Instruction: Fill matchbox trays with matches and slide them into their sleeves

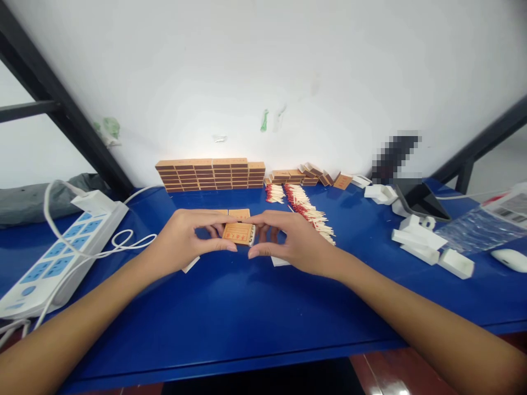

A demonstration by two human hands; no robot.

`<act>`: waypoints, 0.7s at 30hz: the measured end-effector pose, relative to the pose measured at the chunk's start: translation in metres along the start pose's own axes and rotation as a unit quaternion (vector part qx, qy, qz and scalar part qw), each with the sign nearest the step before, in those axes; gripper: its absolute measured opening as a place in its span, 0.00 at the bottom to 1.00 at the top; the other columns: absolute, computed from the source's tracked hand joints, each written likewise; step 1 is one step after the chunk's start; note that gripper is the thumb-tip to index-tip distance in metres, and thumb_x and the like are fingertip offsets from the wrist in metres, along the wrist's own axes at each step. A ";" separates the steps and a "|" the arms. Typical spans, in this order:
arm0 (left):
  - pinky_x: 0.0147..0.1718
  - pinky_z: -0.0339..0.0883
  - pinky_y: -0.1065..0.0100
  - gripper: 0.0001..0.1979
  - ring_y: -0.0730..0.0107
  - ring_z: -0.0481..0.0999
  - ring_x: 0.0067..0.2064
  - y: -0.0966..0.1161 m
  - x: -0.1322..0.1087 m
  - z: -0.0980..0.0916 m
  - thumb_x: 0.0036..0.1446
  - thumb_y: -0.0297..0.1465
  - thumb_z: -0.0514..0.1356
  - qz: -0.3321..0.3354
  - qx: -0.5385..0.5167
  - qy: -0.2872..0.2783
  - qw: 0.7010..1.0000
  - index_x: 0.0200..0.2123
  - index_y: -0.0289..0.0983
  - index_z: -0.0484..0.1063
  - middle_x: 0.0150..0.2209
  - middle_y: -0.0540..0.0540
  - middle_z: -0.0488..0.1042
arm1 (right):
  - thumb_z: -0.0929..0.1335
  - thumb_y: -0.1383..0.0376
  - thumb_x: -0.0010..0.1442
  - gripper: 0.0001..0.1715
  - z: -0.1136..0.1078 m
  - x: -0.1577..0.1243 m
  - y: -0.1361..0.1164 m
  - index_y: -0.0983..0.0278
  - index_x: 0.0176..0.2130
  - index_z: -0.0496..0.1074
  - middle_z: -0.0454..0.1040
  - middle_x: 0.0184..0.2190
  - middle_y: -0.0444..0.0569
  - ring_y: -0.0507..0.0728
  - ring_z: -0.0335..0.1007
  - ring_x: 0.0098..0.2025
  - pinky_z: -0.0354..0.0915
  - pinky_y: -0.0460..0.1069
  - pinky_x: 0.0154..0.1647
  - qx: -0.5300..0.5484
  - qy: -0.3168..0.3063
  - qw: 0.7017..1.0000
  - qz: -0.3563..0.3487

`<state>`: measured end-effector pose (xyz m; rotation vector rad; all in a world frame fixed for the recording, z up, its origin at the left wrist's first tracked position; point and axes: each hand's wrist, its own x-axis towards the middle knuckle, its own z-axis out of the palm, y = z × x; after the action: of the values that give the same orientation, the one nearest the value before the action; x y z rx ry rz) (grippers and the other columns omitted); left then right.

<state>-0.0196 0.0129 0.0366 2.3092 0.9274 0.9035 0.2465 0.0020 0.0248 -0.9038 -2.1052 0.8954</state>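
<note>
An orange matchbox (239, 233) is held just above the blue table (247, 312) between both hands. My left hand (185, 241) pinches its left end with thumb and fingers curled round it. My right hand (290, 241) grips its right end the same way. Two more flat orange matchboxes (239, 213) lie on the table right behind the held one. A heap of loose red-tipped matches (308, 211) lies a little to the right of my right hand. White paper pieces peek out from under each hand.
A wall of stacked matchboxes (211, 174) stands at the back, with loose boxes (304, 175) beside it. A white power strip (61, 252) with cables lies at left. White inner trays (428, 247), a tablet stand (420, 200), a plastic bag (480, 225) and a mouse (510, 259) sit at right.
</note>
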 end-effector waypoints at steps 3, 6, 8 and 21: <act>0.38 0.81 0.70 0.25 0.69 0.84 0.35 0.001 0.001 -0.003 0.51 0.38 0.79 -0.048 -0.041 -0.020 0.998 0.53 0.43 0.85 0.39 0.48 0.87 | 0.74 0.53 0.68 0.19 -0.004 0.000 0.000 0.59 0.53 0.82 0.84 0.41 0.47 0.55 0.78 0.40 0.70 0.50 0.41 0.051 -0.024 0.998 0.016; 0.39 0.82 0.69 0.23 0.66 0.85 0.36 0.002 0.001 -0.004 0.49 0.39 0.80 -0.059 -0.050 -0.026 0.997 0.50 0.43 0.86 0.39 0.48 0.88 | 0.75 0.55 0.67 0.16 -0.004 0.000 0.000 0.58 0.51 0.82 0.84 0.40 0.45 0.54 0.77 0.38 0.69 0.50 0.40 0.059 -0.030 0.997 0.025; 0.38 0.82 0.69 0.23 0.66 0.85 0.36 0.002 0.000 -0.005 0.49 0.39 0.80 -0.051 -0.042 -0.027 0.997 0.49 0.43 0.86 0.40 0.48 0.88 | 0.76 0.55 0.66 0.16 -0.002 0.000 0.000 0.59 0.50 0.83 0.84 0.38 0.45 0.54 0.76 0.37 0.69 0.49 0.38 0.064 -0.026 0.997 0.036; 0.38 0.76 0.68 0.23 0.67 0.83 0.35 0.000 0.002 -0.030 0.55 0.48 0.75 -0.012 0.062 -0.026 0.998 0.49 0.43 0.85 0.38 0.49 0.86 | 0.76 0.54 0.65 0.17 -0.003 -0.002 -0.002 0.60 0.48 0.81 0.82 0.35 0.45 0.54 0.76 0.36 0.69 0.50 0.35 0.020 0.022 0.998 0.057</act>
<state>-0.0399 0.0204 0.0572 2.4089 1.0119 0.7928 0.2487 0.0005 0.0274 -1.0228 -2.0089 0.9633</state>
